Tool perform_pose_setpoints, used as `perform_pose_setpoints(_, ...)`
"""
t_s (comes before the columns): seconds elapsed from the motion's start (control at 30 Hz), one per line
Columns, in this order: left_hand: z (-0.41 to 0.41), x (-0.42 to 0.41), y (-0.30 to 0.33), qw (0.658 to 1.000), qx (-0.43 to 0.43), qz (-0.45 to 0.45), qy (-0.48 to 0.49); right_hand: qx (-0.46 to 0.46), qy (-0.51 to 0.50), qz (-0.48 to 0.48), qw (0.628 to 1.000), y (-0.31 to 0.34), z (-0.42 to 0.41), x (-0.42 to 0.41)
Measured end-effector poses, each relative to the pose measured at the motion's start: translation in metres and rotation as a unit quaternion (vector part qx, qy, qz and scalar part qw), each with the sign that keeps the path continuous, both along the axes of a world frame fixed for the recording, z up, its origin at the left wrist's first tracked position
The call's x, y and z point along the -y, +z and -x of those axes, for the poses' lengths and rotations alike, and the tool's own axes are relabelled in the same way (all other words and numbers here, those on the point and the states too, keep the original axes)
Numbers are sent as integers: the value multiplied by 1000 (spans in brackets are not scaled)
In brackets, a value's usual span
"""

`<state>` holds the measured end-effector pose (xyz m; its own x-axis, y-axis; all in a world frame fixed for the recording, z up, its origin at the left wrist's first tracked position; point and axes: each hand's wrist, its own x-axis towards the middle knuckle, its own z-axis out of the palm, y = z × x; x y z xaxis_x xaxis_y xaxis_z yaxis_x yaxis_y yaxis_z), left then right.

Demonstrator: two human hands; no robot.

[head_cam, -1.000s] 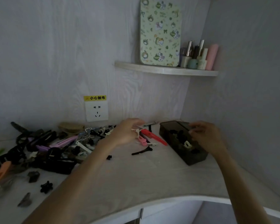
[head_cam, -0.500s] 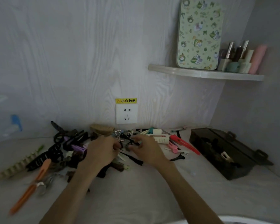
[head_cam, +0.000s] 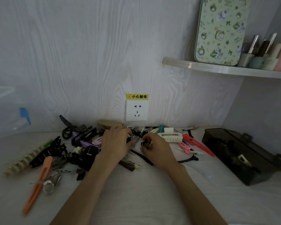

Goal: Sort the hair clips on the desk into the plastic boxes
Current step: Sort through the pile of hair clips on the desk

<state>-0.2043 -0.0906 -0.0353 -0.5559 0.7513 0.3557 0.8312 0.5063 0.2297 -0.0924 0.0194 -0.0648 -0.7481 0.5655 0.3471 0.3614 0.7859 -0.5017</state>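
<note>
A heap of hair clips (head_cam: 81, 148) of several colours and sizes spreads over the white desk (head_cam: 136, 192) from the left to the middle. My left hand (head_cam: 116, 142) and my right hand (head_cam: 157, 148) meet over the heap's middle, below the wall socket. The right hand's fingers pinch a small black claw clip (head_cam: 145, 142). The left hand's fingers are curled on a small silvery clip (head_cam: 133, 138). A dark translucent plastic box (head_cam: 243, 153) stands open at the right with several small clips inside. A clear plastic box (head_cam: 5, 114) with a blue latch shows at the far left.
A long orange clip (head_cam: 37, 185) lies at the front left, a red one (head_cam: 196, 144) and a white claw clip (head_cam: 170, 137) right of my hands. A socket (head_cam: 136, 110) is on the wall. A corner shelf (head_cam: 225, 69) carries a patterned tin and bottles.
My right hand left the dark box and came to the heap's middle beside my left hand. The view swung left. Both hands now finger small clips there.
</note>
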Motion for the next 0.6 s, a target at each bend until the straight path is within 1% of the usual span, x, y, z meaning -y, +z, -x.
perform_pose_setpoints(0.07,-1,-3,-3,1000,15,0,-2,11,4,-39,999,-3,1,1)
perform_pose_setpoints(0.13,0,-3,-5,999,50,-16,-12,11,0,-46,999,-4,1,2)
perform_pose_setpoints(0.2,1,-1,-3,997,72,-16,-24,-7,-3,-26,1000,-3,1,0)
perform_pose_setpoints(0.27,1,2,0,997,73,-13,-31,-24,-7,8,1000,1,-2,-1)
perform_pose_setpoints(0.37,0,7,3,993,103,-54,-24,-59,-10,93,994,10,-10,-3)
perform_pose_setpoints(0.43,-2,9,7,990,105,-98,-16,-111,-3,148,983,18,-26,-6)
perform_pose_setpoints(0.5,-8,7,12,984,103,-141,-15,-149,-2,159,976,26,-46,-10)
perform_pose_setpoints(0.6,-35,-11,23,980,81,-176,-35,-180,-29,140,973,43,-88,-22)
